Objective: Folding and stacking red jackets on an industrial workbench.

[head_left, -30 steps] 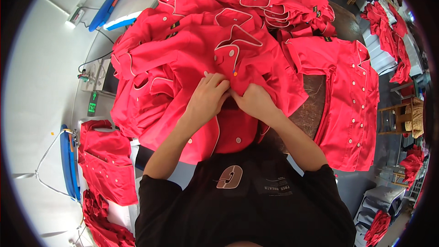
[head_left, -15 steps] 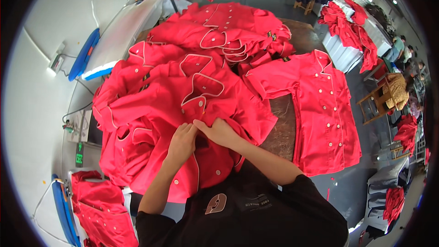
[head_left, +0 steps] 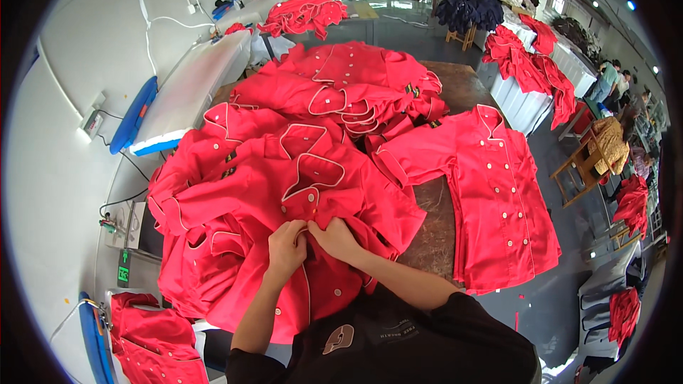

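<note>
Red jacket cloth (head_left: 327, 274) is pinched by the left hand (head_left: 287, 247) and right hand (head_left: 334, 239), curled close together, forearms (head_left: 259, 313) angled inward.

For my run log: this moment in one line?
left hand: holding red jacket | right hand: holding same jacket | nearby: another jacket spread on brown table

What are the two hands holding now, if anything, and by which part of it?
The left hand and right hand pinch a red jacket by its front, just below the upper buttons.
</note>
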{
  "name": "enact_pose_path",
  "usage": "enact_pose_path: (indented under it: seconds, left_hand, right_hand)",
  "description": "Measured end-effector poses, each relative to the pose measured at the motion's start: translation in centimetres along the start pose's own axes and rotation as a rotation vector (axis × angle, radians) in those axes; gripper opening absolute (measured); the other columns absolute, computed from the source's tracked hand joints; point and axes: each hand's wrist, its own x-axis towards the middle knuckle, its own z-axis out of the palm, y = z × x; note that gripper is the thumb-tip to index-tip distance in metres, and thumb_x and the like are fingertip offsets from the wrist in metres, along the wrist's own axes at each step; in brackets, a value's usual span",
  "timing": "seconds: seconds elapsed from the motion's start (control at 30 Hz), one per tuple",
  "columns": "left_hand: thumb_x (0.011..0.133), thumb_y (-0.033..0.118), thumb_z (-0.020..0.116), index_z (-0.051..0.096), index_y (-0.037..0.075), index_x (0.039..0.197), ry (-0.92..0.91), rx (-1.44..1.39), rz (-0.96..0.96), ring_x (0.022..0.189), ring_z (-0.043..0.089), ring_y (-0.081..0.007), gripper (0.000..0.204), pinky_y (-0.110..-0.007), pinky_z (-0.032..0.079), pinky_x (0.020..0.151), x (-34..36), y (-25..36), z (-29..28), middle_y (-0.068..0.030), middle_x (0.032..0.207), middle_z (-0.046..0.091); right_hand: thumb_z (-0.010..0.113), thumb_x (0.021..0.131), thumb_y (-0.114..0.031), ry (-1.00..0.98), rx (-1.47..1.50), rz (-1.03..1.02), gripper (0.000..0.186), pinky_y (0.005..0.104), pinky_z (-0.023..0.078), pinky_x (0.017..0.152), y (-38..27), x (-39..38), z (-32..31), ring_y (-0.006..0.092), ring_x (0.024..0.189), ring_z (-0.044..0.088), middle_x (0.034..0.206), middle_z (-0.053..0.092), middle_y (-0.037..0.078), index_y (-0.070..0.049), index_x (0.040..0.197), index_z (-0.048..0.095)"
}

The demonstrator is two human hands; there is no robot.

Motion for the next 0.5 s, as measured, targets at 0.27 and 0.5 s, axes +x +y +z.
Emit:
enact_pose_path:
  seconds: [0.27, 0.5]
  left_hand:
    - [0.075, -0.003, 0.057, 0.057, 0.006, 0.093, 0.136, 0.109, -0.167, 0.062, 0.063, -0.0300, 0.020, -0.038, 0.049, 0.052, 1.3, 0.2, 0.8, -0.0138, 0.072, 0.062]
    - [0.079, 0.009, 0.062, 0.059, 0.008, 0.090, 0.057, 0.261, -0.118, 0.053, 0.059, -0.0317, 0.011, -0.040, 0.045, 0.047, 1.5, -0.1, 1.3, -0.0150, 0.058, 0.056]
  right_hand:
    - [0.057, 0.087, -0.011, 0.066, 0.128, 0.070, 0.014, 0.0328, 0.049, 0.065, 0.4, 1.2, 0.1, 0.0219, 0.073, 0.065, 0.077, 0.065, 0.012, 0.002, 0.090, 0.060]
    - [0.057, 0.086, -0.008, 0.140, 0.244, 0.081, 0.013, 0.0323, 0.049, 0.068, 0.8, 0.9, -0.2, 0.0202, 0.077, 0.063, 0.083, 0.065, 0.011, 0.002, 0.095, 0.059]
